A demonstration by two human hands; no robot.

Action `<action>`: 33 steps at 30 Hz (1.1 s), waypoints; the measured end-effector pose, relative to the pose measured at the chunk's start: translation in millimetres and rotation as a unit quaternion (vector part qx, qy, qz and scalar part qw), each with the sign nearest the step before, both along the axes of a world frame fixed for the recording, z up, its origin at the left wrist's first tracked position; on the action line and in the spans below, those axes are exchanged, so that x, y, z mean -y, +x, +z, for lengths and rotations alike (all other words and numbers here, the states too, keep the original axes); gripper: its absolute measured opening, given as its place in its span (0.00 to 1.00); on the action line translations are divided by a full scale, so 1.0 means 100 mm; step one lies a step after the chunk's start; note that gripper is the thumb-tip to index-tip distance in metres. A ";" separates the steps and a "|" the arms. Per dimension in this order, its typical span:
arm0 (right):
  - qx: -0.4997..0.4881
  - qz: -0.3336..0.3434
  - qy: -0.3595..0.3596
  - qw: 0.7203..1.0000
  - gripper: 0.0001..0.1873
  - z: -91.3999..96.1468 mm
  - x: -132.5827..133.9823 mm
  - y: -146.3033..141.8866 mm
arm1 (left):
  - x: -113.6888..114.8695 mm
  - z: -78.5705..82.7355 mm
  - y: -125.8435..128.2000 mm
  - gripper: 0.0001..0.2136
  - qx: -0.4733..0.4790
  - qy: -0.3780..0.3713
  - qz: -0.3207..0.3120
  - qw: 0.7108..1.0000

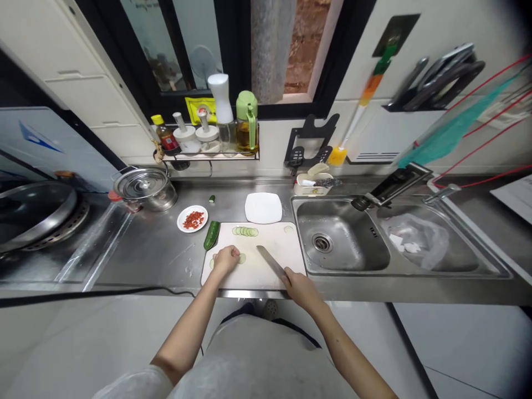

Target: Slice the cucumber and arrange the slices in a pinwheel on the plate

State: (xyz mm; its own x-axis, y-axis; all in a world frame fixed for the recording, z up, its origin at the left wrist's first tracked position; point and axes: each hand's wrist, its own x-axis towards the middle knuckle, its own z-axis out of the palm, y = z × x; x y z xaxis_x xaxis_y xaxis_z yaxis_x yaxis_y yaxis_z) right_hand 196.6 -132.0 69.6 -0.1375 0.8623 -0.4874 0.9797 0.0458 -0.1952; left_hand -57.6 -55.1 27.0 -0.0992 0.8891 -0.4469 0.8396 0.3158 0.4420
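Observation:
My right hand (299, 285) is wrapped round the handle of a kitchen knife (270, 260), its blade pointing up and left over the white cutting board (274, 277). My left hand (226, 260) is over the board's left part, fingers curled and pinched together. Just right of its fingertips lies a cucumber slice (242, 259); others show partly at its left side. Whether the pinch holds one is hidden. Farther back on the board is a row of overlapping cucumber slices (246, 231). A cut cucumber (211, 235) rests at the board's left corner.
Behind the board are a white square plate (263, 208), a round plate (180, 220) of chopped red pieces and a cucumber end (211, 198). A lidded pot (155, 191) stands left, near a stove. At right is a steel sink (344, 260). Condiments line a rack (191, 157).

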 end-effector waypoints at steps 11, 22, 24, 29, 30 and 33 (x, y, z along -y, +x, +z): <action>0.031 0.099 -0.010 0.995 0.14 0.09 -0.03 -0.49 | -0.02 -0.07 -0.09 0.11 -0.057 0.035 -0.005 0.998; 0.047 0.118 -0.002 0.992 0.13 0.08 -0.08 -0.61 | -0.11 -0.09 -0.12 0.07 -0.044 0.019 0.007 0.999; 0.044 0.120 -0.003 0.992 0.14 0.07 -0.09 -0.62 | -0.12 -0.09 -0.13 0.07 -0.043 0.020 0.009 0.999; 0.042 0.121 0.004 0.992 0.14 0.05 -0.09 -0.62 | -0.14 -0.10 -0.13 0.06 -0.042 0.014 0.011 0.999; 0.043 0.120 0.005 0.992 0.14 0.04 -0.09 -0.62 | -0.15 -0.09 -0.14 0.06 -0.041 0.014 0.011 0.999; 0.045 0.120 0.000 0.992 0.14 0.03 -0.10 -0.63 | -0.15 -0.08 -0.14 0.06 -0.040 0.011 0.012 0.999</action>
State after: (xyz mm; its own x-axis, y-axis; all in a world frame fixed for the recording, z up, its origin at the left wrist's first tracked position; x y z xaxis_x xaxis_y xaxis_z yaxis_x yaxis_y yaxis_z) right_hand 134.0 -122.4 72.6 -0.2942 0.8102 -0.5069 0.9542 0.2795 -0.1070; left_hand -71.1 -39.7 19.4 -0.1549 0.8955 -0.4172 0.8645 0.3273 0.3816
